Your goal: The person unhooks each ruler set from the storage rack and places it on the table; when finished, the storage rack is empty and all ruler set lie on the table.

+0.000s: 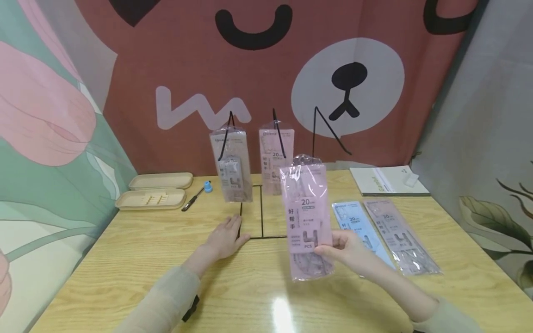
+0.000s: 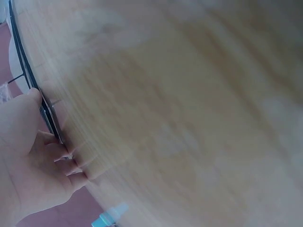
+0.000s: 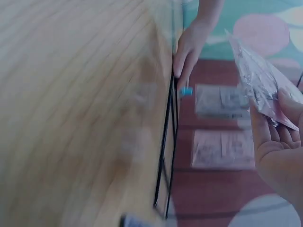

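Observation:
My right hand [image 1: 350, 249] pinches the lower right edge of a pink plastic pack [image 1: 308, 222] marked "20" and "4 PCS", with thumb in front. The pack hangs upright before a black wire display rack [image 1: 262, 217], its top overlapping the right hook [image 1: 315, 134] in the head view. My left hand [image 1: 225, 238] rests on the rack's left front base corner, fingers stretched forward and thumb apart. A grey pack [image 1: 235, 171] is on the left hook and another pink pack [image 1: 276, 162] on the middle one. In the right wrist view, the held pack [image 3: 265, 80] is edge-on.
A blue pack [image 1: 354, 222] and a greyish-pink pack [image 1: 401, 236] lie on the table at right. Behind them is a notebook [image 1: 383, 180]. At left are an opened beige case [image 1: 125, 201], a black pen [image 1: 193, 201] and a small blue cap-like piece [image 1: 208, 186]. A printed curtain [image 1: 187, 55] hangs behind.

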A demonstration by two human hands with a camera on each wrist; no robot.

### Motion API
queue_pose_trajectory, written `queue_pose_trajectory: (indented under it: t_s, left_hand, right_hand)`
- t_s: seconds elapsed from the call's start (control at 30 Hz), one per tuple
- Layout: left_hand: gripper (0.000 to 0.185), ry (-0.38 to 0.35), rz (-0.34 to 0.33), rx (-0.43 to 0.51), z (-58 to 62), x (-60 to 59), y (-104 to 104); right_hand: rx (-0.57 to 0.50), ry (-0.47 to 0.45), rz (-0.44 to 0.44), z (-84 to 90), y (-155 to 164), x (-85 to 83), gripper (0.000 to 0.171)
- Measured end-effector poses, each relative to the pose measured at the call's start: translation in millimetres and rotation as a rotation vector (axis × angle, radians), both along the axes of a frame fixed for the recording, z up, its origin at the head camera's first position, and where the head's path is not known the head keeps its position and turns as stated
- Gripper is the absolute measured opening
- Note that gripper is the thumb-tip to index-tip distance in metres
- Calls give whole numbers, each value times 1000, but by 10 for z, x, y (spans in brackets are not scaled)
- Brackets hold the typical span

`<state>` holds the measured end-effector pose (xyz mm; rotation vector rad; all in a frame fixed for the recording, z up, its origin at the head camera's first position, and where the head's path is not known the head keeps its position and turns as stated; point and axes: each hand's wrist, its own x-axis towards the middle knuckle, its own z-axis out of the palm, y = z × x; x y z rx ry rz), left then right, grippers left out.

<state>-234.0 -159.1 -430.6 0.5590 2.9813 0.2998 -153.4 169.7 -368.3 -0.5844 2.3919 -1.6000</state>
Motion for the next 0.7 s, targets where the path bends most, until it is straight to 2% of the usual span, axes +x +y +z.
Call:
queue_pose_trajectory:
  t_s: [0.17,0.3,0.47,0.57,0.7]
  left_hand:
    - [69,-4,1,5,-11,-1,21]
    - [69,-5,5,7,-12,-6,19]
    - [69,-10,11,11,5,3,19]
    - [69,-8,10,9,5,9,16]
    - [69,6,4,6,11,5,8]
  right_hand:
    - [70,0,-87,-64,414,44,35]
    - [140,37,-187,-82,777,74,35]
    - [205,23,-258,-35,1238,70,42]
    - [320,39,-316,63,1536,65,49]
    - [534,86,-432,219,1964,37,56]
